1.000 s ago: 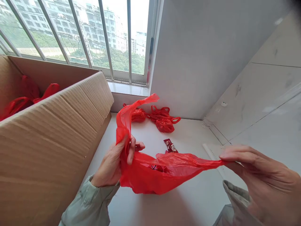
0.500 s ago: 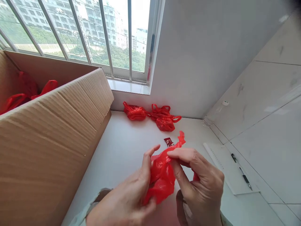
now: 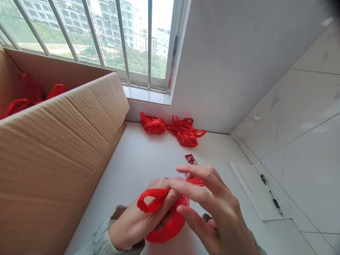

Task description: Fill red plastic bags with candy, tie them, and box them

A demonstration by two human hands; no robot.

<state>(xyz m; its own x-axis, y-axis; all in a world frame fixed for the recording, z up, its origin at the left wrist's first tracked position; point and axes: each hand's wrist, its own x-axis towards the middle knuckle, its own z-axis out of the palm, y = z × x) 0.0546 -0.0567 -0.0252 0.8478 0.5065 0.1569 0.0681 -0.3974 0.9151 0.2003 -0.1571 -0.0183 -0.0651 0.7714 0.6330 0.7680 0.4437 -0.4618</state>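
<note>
Here, the red bag (image 3: 170,228) slants away rightward (loop (image 3: 159,201) pointing left).

Reaches in from the near left with the left hand (image 3: 146,216), curled, with its back turned up. Angles the right hand (image 3: 220,207) in from the near right, with thumb (image 3: 190,216) parted from index finger (image 3: 195,191), overlapping the left hand.

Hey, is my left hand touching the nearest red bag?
Touching; the head view shows the left hand gripping the nearest red bag, which bulges out beneath it.
</note>
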